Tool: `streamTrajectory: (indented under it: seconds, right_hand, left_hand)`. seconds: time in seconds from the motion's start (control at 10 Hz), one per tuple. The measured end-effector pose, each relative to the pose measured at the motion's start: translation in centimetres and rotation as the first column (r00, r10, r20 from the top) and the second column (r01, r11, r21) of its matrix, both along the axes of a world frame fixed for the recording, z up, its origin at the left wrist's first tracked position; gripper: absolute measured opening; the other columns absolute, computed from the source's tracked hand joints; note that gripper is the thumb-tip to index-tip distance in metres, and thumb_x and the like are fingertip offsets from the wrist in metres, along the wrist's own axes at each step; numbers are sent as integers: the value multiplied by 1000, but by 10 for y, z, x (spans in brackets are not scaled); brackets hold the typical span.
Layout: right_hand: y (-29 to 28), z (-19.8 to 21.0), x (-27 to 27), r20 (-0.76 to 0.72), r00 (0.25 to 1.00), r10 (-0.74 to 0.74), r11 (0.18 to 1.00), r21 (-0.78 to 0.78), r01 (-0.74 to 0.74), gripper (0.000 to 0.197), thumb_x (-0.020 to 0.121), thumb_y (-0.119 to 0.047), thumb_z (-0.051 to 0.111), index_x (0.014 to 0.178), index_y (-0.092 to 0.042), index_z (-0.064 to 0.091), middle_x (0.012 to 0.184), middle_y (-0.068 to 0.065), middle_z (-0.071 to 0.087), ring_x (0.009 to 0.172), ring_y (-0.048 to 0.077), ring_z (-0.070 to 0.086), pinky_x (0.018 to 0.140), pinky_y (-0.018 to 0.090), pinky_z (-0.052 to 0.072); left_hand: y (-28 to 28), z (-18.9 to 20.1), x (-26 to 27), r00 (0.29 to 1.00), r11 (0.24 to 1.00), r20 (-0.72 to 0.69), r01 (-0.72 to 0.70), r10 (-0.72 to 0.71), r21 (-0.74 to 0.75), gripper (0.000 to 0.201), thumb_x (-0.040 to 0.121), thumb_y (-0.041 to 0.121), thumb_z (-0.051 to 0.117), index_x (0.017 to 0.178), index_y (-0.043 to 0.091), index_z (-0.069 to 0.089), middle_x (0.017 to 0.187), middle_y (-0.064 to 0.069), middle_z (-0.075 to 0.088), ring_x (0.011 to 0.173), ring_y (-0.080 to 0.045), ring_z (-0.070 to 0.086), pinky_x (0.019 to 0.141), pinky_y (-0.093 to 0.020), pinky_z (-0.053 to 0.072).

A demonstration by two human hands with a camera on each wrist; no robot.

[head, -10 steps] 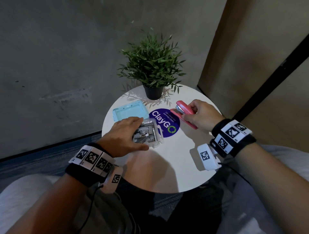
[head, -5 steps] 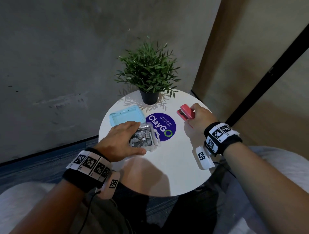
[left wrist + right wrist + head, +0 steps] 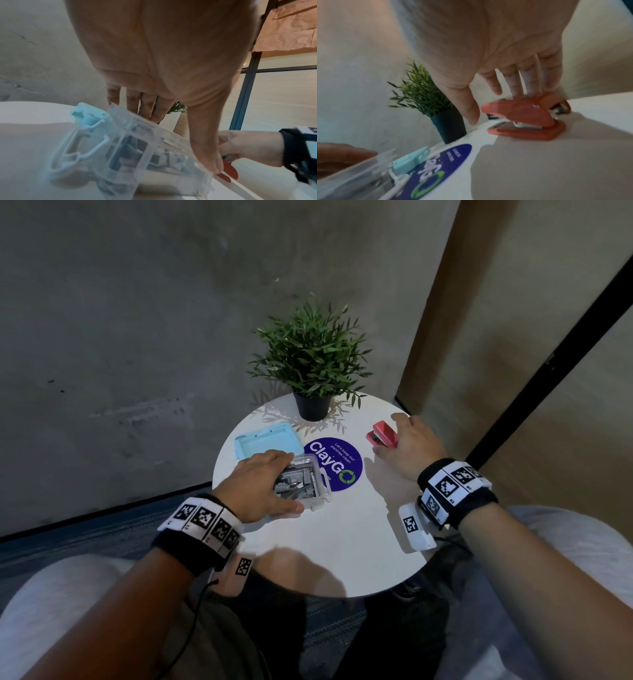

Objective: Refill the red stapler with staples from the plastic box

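The red stapler [image 3: 382, 436] [image 3: 522, 116] lies shut on the right side of the round white table [image 3: 342, 546]. My right hand [image 3: 407, 440] [image 3: 513, 81] hovers over it; its straight fingertips touch the stapler's top and the thumb stands apart. The clear plastic box [image 3: 317, 474] [image 3: 137, 142], full of silver staple strips [image 3: 298, 486], stands open at the table's left. My left hand [image 3: 260, 484] [image 3: 163, 54] grips the box, thumb on the near rim and fingers over the far rim.
The box's light blue lid [image 3: 263, 440] lies upside down behind it. A potted plant [image 3: 311, 361] stands at the table's back edge. A purple round sticker [image 3: 337, 463] lies between box and stapler. My knees flank the table's near edge.
The stapler, held open near the sticker a second ago, now lies shut farther right on the table. My right hand's grip on it has loosened to straight fingers. The left hand stays on the box.
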State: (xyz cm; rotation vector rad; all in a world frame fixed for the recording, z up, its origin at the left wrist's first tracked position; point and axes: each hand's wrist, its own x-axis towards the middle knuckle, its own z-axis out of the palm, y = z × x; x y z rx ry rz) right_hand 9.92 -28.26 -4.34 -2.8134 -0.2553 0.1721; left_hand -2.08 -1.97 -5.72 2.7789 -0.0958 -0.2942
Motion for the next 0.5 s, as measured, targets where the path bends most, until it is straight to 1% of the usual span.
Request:
streamTrajectory:
  seconds: [0.1,0.2,0.3,0.4,0.5]
  right_hand:
    - [-1,10,-12,-6,999,38,998,55,-38,63,88,-48,63,140,-16,46,137,16,51,124,37,51,102,45,43]
    - [3,15,-23,-75,993,87,994,75,-81,60,88,-49,61,137,-18,50,134,15,53,121,36,52,101,43,44]
    - [13,24,-36,-160,978,131,988,103,-116,60,87,-53,63,133,-16,53,140,10,52,122,30,54,101,40,45]
    - [22,39,-45,-175,968,181,982,80,-170,62,87,-56,61,135,-17,54,143,9,52,123,29,55,101,41,46]
    - [20,67,-54,-172,959,224,974,66,-216,62,88,-58,58,137,-20,53,142,9,56,122,28,56,100,39,47]
  left_hand:
    - [-2,0,-3,1000,1000,1,-26,26,-14,97,67,67,70,145,19,38,141,-1,48,125,-23,45,107,-40,36]
    - [-6,3,-5,998,998,3,-65,65,0,96,65,68,69,144,21,39,138,0,50,122,-21,47,105,-38,38]
    - [-9,12,-13,995,996,-25,-94,94,9,96,66,68,68,145,23,38,142,0,49,124,-22,48,107,-39,39]
    - [-16,25,-20,999,995,-11,-40,41,86,81,74,63,66,139,23,41,141,-3,51,123,-23,49,105,-36,38]
    - [-17,52,-26,997,986,78,-20,8,163,79,84,58,61,148,22,33,155,-6,37,139,-25,37,113,-37,27]
